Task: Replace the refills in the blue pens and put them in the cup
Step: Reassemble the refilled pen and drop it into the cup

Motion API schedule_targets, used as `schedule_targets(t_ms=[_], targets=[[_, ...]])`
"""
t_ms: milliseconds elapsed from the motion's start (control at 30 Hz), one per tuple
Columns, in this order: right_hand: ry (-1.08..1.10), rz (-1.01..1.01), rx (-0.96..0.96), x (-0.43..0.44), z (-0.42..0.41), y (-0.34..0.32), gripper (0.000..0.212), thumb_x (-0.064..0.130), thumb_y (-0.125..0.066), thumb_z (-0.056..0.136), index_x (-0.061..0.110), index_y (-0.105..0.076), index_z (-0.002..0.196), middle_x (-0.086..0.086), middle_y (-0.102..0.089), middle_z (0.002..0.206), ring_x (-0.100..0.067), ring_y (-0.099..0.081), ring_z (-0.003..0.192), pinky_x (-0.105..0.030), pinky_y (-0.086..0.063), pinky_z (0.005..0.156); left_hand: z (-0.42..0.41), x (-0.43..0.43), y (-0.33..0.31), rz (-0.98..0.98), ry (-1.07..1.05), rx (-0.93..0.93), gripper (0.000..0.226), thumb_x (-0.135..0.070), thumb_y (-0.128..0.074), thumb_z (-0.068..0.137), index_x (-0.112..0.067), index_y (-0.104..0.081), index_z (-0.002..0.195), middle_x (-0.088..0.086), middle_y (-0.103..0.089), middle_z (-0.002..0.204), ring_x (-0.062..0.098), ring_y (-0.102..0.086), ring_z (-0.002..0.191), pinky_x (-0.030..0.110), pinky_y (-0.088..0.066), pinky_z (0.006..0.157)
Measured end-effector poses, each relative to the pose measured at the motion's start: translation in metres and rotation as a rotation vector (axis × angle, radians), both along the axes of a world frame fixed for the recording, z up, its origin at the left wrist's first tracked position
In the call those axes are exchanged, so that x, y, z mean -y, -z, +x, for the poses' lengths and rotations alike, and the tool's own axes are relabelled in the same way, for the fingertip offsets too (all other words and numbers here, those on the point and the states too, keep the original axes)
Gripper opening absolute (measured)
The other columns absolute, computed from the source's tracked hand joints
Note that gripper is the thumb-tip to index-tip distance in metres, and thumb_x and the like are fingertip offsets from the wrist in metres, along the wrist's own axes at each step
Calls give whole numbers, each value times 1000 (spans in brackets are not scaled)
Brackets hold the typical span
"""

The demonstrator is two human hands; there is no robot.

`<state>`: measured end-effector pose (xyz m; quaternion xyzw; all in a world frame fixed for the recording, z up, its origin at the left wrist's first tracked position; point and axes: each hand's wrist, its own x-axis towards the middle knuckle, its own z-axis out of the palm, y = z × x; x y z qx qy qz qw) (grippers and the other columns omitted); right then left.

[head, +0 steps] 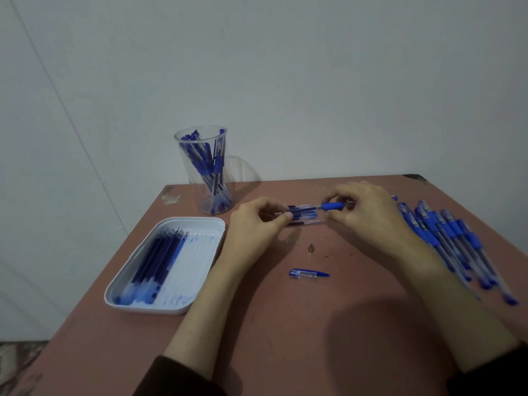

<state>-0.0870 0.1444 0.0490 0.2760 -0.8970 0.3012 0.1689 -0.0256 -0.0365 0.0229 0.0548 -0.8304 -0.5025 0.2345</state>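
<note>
Pinching a pen barrel [333,206] by its blue rubber grip with the right hand [363,212], fingers curled round it, above the far middle of the table [285,324]. Pinching a dark refill [300,208] between thumb and fingertips of the left hand [257,224], just left of the barrel; refill's right end at or inside the barrel mouth, cannot tell which. Two more loose pieces [307,215] flat on the table directly beneath, blurred.

Nearer than the hands: small metal tip [311,248], then a blue pen cap [308,273] on its side.

Far left: clear cup [190,172], upright, standing pens [208,164] tilted inside.

Near left: white tray [188,221] with a row of spare refills [160,258] along its left side, ink smears on the bare floor.

Right edge: heap of blue pens [451,238], partly hidden behind the right forearm.
</note>
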Motion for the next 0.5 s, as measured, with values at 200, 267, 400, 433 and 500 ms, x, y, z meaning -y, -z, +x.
schedule_targets(t_ms=[200, 267, 400, 433, 500], targets=[[-68, 105, -26, 11, 7, 5, 10, 19, -67, 82, 27, -70, 87, 7, -61, 81, -15, -49, 85, -37, -39, 84, 3, -6, 3, -572, 16, -135, 20, -27, -68, 84, -23, -75, 102, -2, -72, 95, 15, -58, 93, 24, -42, 78], [-46, 128, -39, 9, 4, 6, 12, 18, -65, 81, 28, -70, 86, 8, -61, 80, -16, -49, 85, -39, -38, 84, 2, -2, 2, -618, -12, -142, 17, -21, -70, 83, -21, -76, 99, 1, -72, 92, 18, -59, 90, 26, -42, 76], [102, 120, -51, -5, -9, 7, 14, 18, -65, 81, 32, -67, 80, 12, -57, 68, -15, -52, 80, -34, -30, 82, 3, 17, -3, -643, -109, -56, 15, -16, -69, 82, -18, -76, 95, 4, -72, 92, 26, -58, 93, 35, -44, 81], [142, 104, -37, -9, -12, 6, 14, 21, -66, 82, 34, -64, 77, 13, -56, 67, -14, -52, 78, -34, -29, 82, 2, 24, -5, -660, -153, -21, 15, -17, -69, 83, -18, -76, 97, 5, -71, 93, 27, -55, 94, 34, -41, 80], [207, 67, -1, -15, -18, 6, 17, 25, -68, 83, 35, -58, 74, 11, -61, 69, -15, -55, 79, -36, -32, 86, 2, 33, -10, -696, -216, 40, 17, -19, -67, 85, -20, -75, 100, 5, -69, 94, 27, -51, 94, 34, -37, 78]])
